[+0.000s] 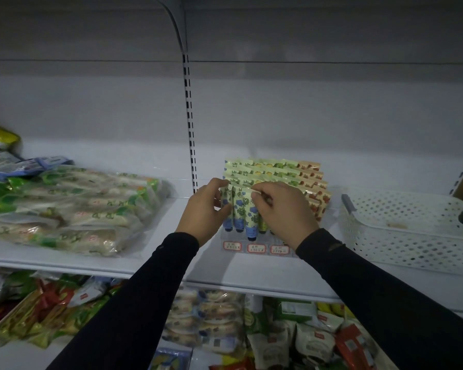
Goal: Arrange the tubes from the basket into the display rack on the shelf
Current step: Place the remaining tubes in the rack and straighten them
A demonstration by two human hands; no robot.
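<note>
Nearest to me, the lower shelf [225, 329] carries mixed snack packets. Above it, my two dark sleeves reach over the front edge of the white shelf [251, 279].

My left hand [205, 209] has its fingers curled around the left edge of the front row of tubes [239, 206], thumb against the outermost blue-flowered tube. My right hand [281, 212] pinches the crimped top of a front-row tube between thumb and forefinger, the other fingers curled over the tubes behind. Which single tube it holds I cannot tell.

The tubes stand caps down in the clear display rack [255, 248], which sits on the shelf and bears three red-bordered labels on its front. Rows step upward toward the back: blue-flowered tubes at left, green and yellow in the middle, orange-red at right.

To the right, just beside the rack, lies the white perforated basket [401, 236]; no tubes show in it. To the left, well apart, lie bagged food packs [72, 209]. Behind stands the slotted upright [189, 116] and the back panel.
</note>
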